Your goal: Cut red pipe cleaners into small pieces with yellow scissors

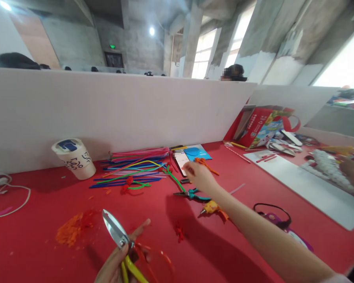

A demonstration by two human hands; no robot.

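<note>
My left hand [120, 259] is near the bottom edge, closed on yellow-handled scissors [118, 236] whose metal blades point up and left. My right hand [199, 176] is stretched out across the red table [47, 243], its fingers reaching toward a phone [182, 162] that lies beside a blue card [194, 152]. An orange pipe cleaner piece [205, 165] lies just past that hand. Whether the right hand's fingers touch the phone or hold anything I cannot tell. A pile of coloured pipe cleaners [135, 167] lies left of the phone.
A paper cup [74, 157] stands by the white partition [106, 110]. Teal pliers [191, 193], orange scraps [70, 230], a white cable [8, 196], a red box [259, 127], a white sheet [306, 188] and a purple object [279, 222] surround the hands. Another person's hand [352, 169] is far right.
</note>
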